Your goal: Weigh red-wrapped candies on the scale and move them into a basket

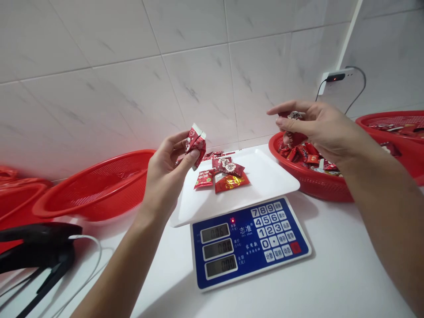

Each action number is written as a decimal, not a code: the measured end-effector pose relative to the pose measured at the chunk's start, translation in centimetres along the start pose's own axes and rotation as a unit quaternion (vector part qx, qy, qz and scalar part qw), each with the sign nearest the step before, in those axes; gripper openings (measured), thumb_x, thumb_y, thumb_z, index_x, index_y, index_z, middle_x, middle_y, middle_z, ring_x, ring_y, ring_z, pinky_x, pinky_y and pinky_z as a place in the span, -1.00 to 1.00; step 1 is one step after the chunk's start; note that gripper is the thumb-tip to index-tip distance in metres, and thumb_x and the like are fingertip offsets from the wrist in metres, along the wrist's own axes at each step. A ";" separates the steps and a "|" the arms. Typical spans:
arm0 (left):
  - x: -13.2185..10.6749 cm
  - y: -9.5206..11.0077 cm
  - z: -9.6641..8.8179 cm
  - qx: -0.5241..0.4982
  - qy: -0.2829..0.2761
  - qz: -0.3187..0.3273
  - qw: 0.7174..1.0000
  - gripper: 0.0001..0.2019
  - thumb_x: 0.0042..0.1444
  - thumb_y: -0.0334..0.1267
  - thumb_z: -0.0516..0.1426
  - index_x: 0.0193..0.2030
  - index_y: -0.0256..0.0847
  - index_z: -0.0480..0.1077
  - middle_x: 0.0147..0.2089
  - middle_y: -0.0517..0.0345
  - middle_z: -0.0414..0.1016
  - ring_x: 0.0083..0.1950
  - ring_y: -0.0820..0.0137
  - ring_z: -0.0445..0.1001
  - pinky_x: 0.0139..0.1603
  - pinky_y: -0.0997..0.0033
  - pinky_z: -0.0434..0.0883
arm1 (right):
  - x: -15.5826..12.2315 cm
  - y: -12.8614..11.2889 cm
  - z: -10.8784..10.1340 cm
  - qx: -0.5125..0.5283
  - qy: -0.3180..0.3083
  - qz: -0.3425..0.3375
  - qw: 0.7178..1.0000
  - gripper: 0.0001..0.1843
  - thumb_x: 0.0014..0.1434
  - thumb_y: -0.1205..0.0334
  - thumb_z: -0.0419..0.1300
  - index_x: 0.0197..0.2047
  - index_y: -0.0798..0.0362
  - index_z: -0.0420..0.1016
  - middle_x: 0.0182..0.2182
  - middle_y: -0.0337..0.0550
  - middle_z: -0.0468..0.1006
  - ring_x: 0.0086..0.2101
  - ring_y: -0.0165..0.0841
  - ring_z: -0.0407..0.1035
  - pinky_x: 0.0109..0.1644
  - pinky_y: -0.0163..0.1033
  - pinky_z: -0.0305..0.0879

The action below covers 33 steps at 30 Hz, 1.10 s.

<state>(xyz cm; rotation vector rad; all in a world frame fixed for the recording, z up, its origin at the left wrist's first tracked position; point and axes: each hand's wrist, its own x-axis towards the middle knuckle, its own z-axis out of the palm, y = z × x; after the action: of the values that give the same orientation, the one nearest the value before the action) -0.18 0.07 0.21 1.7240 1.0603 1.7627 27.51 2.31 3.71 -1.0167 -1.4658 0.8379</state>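
Note:
Several red candy packets are pinched in my left hand, raised over the left side of the weighing tray. My right hand has its thumb and fingers closed on dark red candy packets above a basket on the right. Between the hands is the scale's white tray, with a small heap of red wrapped packets on it, one of them shiny with gold print. The blue scale panel faces me; its top display seems to read 0.061, the lower two 0.00.
A red basket full of wrapped packets stands right, with another red basket beyond it. Red baskets sit at the left. A black stand with a white cable is at lower left. A power strip hangs on the tiled wall.

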 end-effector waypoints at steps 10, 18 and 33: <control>-2.9 2.1 2.8 0.091 -0.101 0.078 0.988 -0.65 0.19 -0.31 0.33 0.12 -0.05 0.54 0.00 0.11 0.62 0.04 0.26 0.61 0.08 0.24 0.61 | -2.4 -0.3 4.4 0.027 -0.261 -0.018 0.965 -0.61 0.18 -0.02 0.44 0.00 -0.01 0.61 -0.19 -0.16 0.62 -0.26 -0.38 0.51 -0.24 -0.34 0.49; -2.3 3.0 0.4 0.159 -0.065 0.139 0.975 -0.61 0.18 -0.18 0.38 0.14 0.05 0.52 0.15 0.14 0.58 0.28 0.20 0.51 0.36 0.13 0.47 | -1.3 -1.3 -0.5 -0.077 -0.030 -0.045 0.996 -0.67 0.31 0.07 0.32 0.08 0.00 0.52 -0.21 -0.11 0.64 -0.31 -0.33 0.55 -0.19 -0.22 0.49; 4.3 -5.2 3.9 0.379 -0.441 -0.026 0.813 -0.26 -0.01 0.32 0.33 0.29 0.08 0.49 0.36 -0.12 0.46 0.37 -0.16 0.41 0.36 -0.19 0.33 | -1.7 3.5 -0.6 -0.401 -0.089 -0.115 0.904 -0.52 0.32 0.17 0.19 0.28 0.00 0.49 0.32 0.02 0.45 0.32 -0.01 0.31 0.44 0.18 0.18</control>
<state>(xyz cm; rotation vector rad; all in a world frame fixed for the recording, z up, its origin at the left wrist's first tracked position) 2.13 7.32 -1.41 2.5121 1.3676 0.2685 28.62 2.01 -0.05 -1.3379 -2.1144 0.1231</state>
